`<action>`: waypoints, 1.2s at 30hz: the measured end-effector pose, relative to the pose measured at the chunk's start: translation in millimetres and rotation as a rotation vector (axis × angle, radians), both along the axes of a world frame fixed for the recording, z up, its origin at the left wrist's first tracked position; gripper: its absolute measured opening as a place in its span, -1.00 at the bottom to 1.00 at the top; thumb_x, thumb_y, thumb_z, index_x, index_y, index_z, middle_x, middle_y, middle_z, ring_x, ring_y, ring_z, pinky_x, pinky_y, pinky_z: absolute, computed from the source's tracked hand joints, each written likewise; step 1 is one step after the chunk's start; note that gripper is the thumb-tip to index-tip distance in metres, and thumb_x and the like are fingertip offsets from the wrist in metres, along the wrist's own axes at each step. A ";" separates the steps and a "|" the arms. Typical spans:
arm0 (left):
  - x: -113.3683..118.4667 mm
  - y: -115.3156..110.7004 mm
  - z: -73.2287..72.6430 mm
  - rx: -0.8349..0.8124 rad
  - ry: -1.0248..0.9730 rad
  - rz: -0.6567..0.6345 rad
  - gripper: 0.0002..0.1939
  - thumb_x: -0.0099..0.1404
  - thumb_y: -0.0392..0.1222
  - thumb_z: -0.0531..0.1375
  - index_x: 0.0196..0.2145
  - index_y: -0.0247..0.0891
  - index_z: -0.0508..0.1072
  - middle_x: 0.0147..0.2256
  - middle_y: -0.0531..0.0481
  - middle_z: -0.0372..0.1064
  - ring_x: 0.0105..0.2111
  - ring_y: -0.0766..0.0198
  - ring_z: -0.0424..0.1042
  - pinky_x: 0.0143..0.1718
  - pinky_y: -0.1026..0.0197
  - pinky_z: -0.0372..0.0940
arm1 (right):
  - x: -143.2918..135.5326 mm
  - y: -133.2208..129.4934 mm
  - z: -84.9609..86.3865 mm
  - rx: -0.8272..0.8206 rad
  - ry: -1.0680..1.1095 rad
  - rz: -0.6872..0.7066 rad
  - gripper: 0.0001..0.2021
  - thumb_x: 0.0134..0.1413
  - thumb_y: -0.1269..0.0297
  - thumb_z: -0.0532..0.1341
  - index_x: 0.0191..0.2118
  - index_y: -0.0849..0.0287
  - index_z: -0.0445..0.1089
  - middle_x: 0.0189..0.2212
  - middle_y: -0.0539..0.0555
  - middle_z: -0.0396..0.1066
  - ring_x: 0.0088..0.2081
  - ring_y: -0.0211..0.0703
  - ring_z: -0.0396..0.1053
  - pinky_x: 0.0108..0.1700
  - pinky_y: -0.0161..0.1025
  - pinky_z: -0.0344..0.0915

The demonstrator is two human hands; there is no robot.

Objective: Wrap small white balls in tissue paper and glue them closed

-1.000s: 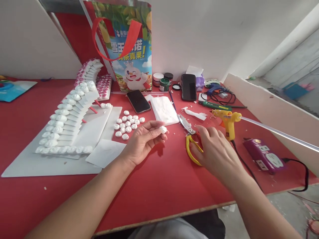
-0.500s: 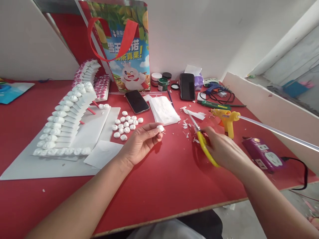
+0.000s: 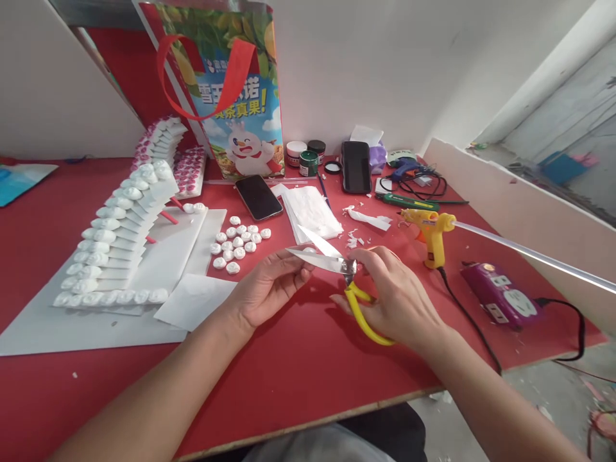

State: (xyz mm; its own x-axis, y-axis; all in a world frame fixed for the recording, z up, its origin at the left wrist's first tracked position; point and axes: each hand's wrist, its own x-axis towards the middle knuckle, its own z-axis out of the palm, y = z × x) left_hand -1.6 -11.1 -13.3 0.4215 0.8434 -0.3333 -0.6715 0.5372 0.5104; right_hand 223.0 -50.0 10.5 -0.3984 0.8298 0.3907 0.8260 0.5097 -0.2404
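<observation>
Near the middle of the red table, my left hand (image 3: 272, 285) pinches a small white paper rosette (image 3: 308, 250), which the scissor blades partly cover. My right hand (image 3: 392, 292) holds yellow-handled scissors (image 3: 368, 321) with the blades spread apart, pointing left over the left fingertips. Several white rosettes (image 3: 237, 242) lie loose behind my left hand. A stack of white paper sheets (image 3: 312, 212) is just behind the blades. At the left stands a curved white piece (image 3: 128, 240) edged with rosettes, on a white board (image 3: 43, 321).
A colourful bag (image 3: 245, 96), paint jars (image 3: 308, 163) and two phones (image 3: 258, 197) (image 3: 357, 167) stand or lie at the back. To the right are a yellow glue gun (image 3: 433, 234), a green cutter (image 3: 409, 203), a purple power socket (image 3: 503, 295) and cables. Paper scraps (image 3: 356, 240) lie mid-table.
My right hand has brought the scissors left to my left hand, and their blades have opened. The left hand still pinches the rosette. The view has shifted slightly.
</observation>
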 end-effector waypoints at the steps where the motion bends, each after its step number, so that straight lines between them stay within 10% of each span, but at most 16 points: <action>1: 0.3 0.0 -0.6 -0.001 0.005 0.012 -0.84 0.06 -0.54 0.40 -0.35 -0.47 0.65 -0.41 -0.09 0.53 -0.44 0.39 0.51 -0.36 0.46 0.48 | -1.3 0.4 -1.3 0.010 -0.014 -0.003 -0.59 0.20 -0.02 0.27 -0.01 0.18 0.32 -0.25 0.18 0.41 -0.29 0.01 0.43 -0.30 -0.15 0.35; 36: 2.2 -2.7 3.8 -0.005 0.010 -0.007 -0.84 -0.04 -0.43 0.48 -0.44 -0.47 0.63 -0.49 -0.05 0.47 -0.47 0.39 0.45 -0.46 0.43 0.44 | -4.6 -0.6 -20.7 0.143 -0.016 0.023 -0.62 0.31 0.04 0.22 0.02 0.27 0.41 -0.35 0.11 0.39 -0.41 -0.13 0.36 -0.40 -0.24 0.27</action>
